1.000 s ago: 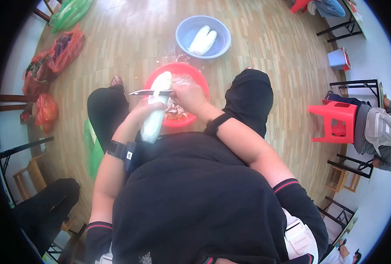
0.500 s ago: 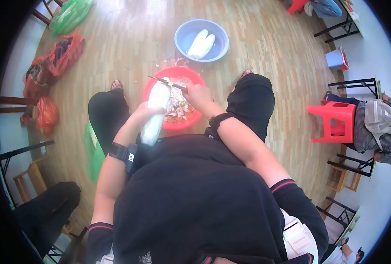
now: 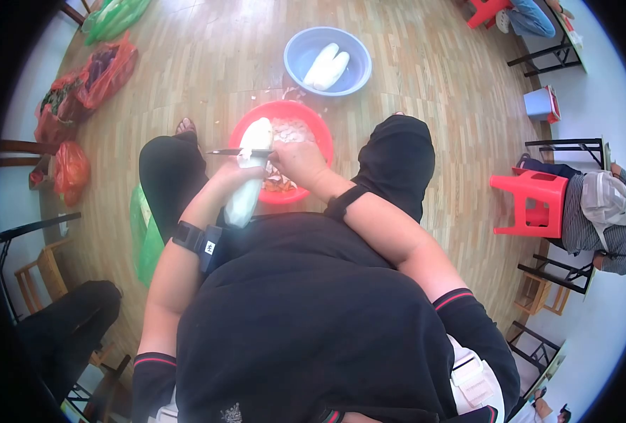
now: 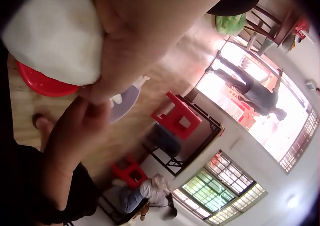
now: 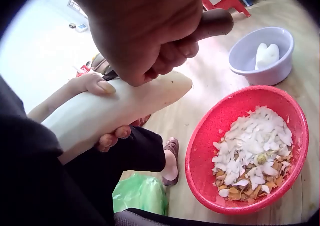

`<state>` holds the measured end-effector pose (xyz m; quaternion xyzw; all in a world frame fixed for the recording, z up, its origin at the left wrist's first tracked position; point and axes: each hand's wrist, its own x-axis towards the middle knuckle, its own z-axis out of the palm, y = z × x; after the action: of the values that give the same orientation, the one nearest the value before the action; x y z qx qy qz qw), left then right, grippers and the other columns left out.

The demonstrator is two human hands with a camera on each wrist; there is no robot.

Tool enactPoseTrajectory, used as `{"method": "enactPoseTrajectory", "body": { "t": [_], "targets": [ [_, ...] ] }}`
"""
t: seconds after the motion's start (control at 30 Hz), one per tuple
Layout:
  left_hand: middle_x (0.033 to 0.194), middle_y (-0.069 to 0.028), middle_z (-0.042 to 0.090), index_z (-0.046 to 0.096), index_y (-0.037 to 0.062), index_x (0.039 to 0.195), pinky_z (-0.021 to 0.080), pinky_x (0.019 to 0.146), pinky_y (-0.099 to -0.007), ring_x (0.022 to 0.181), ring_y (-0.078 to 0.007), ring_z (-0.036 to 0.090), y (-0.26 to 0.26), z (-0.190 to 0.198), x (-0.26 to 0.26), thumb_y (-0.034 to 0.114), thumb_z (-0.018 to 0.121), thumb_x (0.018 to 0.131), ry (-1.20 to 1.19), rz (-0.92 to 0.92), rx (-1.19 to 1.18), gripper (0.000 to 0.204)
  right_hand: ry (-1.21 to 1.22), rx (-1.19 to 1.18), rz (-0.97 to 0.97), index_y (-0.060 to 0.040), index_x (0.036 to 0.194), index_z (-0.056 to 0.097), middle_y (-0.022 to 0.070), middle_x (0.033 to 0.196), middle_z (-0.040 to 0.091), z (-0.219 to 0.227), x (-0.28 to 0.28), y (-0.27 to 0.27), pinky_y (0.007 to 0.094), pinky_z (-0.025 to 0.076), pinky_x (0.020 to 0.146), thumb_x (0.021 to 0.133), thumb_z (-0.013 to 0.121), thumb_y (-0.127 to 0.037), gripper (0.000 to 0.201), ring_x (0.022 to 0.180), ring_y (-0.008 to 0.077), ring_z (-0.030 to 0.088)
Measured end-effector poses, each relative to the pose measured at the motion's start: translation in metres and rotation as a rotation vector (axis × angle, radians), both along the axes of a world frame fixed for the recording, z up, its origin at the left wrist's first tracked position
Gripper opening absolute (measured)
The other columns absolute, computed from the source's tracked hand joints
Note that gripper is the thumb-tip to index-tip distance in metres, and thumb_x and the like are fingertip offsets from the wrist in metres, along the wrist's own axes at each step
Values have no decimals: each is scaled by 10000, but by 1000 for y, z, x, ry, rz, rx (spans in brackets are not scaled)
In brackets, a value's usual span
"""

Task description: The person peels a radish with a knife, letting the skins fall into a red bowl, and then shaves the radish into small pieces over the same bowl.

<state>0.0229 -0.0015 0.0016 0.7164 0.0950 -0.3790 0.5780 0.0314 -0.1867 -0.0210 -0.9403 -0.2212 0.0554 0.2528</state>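
A long white radish (image 3: 244, 197) slants over the left edge of a red basin (image 3: 320, 127) holding white and orange peelings. My left hand (image 3: 229, 176) grips it around the middle; in the right wrist view its thumb lies on top and fingertips below. My right hand (image 3: 300, 162) holds a knife (image 3: 228, 151) whose blade lies across the radish just above my left hand. From the right wrist view, my right hand (image 5: 150, 40) is curled over the radish (image 5: 125, 105), mostly hiding the knife.
A blue basin (image 3: 292, 63) with two peeled white radishes stands beyond the red one. Red bags (image 3: 105, 77) and a green bag (image 3: 143, 240) lie at the left. A red stool (image 3: 538, 194) and a seated person are at the right.
The knife moved from the radish's far tip back down to near my left hand, and my right hand came closer to the left. The left hand keeps its grip.
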Motion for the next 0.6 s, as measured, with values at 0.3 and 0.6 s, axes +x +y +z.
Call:
{"method": "enactPoseTrajectory", "body": {
  "t": [0.3, 0.6],
  "targets": [
    [787, -69, 599, 564, -7, 999, 458, 600, -283, 666, -152, 577, 1, -5, 1, 188, 651, 689, -45, -20, -25, 376, -19, -68, -60, -61, 771, 617, 125, 692, 646, -4, 5, -6, 393, 510, 575, 812, 586, -310, 254, 634, 284, 646],
    [781, -69, 600, 578, -12, 949, 460, 592, -284, 663, -147, 577, 0, 4, 1, 173, 663, 690, -17, -53, 12, 330, 16, -137, -267, -78, 1016, 527, 138, 704, 636, -15, 18, -24, 437, 492, 603, 817, 579, -276, 285, 669, 305, 636]
  ]
}}
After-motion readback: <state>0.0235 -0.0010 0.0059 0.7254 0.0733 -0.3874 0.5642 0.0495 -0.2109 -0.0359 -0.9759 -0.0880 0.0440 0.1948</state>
